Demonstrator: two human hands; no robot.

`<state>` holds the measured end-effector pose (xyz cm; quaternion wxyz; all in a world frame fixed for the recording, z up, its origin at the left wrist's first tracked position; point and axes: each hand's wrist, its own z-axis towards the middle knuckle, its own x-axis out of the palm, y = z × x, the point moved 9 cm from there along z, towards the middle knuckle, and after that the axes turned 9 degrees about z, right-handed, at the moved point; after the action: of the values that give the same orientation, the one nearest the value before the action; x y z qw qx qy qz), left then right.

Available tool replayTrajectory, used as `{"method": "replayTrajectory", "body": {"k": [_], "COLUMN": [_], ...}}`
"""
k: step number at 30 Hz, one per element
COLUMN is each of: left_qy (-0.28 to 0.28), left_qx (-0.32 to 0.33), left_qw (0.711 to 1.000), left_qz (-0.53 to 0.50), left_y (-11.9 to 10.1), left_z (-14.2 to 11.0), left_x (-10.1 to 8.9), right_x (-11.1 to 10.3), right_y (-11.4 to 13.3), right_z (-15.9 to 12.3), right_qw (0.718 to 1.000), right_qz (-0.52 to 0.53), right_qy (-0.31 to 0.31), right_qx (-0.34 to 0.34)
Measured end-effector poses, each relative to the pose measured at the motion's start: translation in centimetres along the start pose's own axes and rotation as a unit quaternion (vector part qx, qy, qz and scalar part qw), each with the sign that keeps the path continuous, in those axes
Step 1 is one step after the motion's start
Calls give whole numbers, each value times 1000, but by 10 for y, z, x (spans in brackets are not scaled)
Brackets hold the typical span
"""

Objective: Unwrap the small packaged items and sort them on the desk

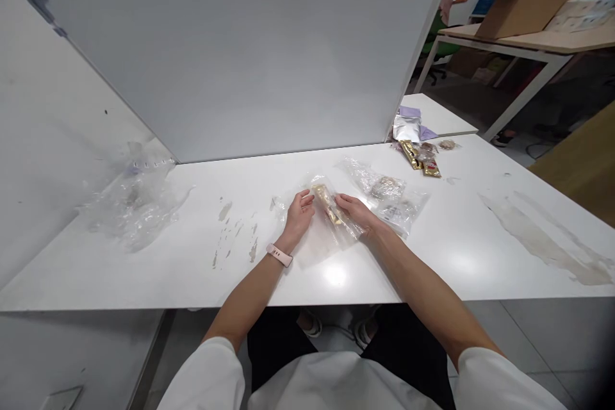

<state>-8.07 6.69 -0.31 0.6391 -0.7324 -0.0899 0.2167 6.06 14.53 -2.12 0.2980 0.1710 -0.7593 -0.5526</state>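
Both forearms are extended forward over the white table (pixel 230 205), with the hands brought close together near the middle. The left hand (pixel 300 214) is held palm inward, its fingers loosely bent and partly spread; nothing is seen gripped, and contact with the film cannot be confirmed. By the right hand (pixel 354 210), the right side of a clear plastic bag (pixel 314 248) is pinched between bent fingers and thumb. A gold packet (pixel 327 204) is seen between the hands, at the bag; whether it lies inside cannot be determined.

Gold packet (pixel 327 204) too blurred to read, whiteboard (pixel 259 51) cut off above
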Motion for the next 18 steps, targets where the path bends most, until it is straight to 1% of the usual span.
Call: {"method": "replayTrajectory", "body": {"k": [2,4,6,9,10,11,12,15,16,18], "left_qy": [7,2,-8,-8,-1,9,20,61,74,96], "left_qx": [1,9,15,7,1,-4,-7,-3,-1,-3], "left_qw": [1000,998,997,995,995,993,992,987,985,983], "left_qz": [-28,-56,-74,-95,-105,-115,-124,-149,-155,-160], "left_y": [-4,-10,-14,-17,-17,-17,-17,-20,-20,-20], "left_z": [-1,-2,-4,-7,-8,-8,-9,-13,-14,-16], "left_x": [1,1,-1,-1,1,3,5,15,18,22], "right_x": [5,10,13,8,7,8,10,21,23,23], "right_y": [0,0,4,12,14,13,10,0,0,4], "right_z": [-3,-7,-10,-15,-16,-17,-16,-17,-17,-18], "right_qw": [999,998,999,989,985,985,989,999,998,998], "right_qz": [46,68,31,-78,-99,-102,-87,24,50,55], "right_qy": [9,5,-14,-83,-98,-100,-89,-32,-26,-18], "right_qx": [6,1,-31,-94,-101,-97,-81,-11,-2,-18]}}
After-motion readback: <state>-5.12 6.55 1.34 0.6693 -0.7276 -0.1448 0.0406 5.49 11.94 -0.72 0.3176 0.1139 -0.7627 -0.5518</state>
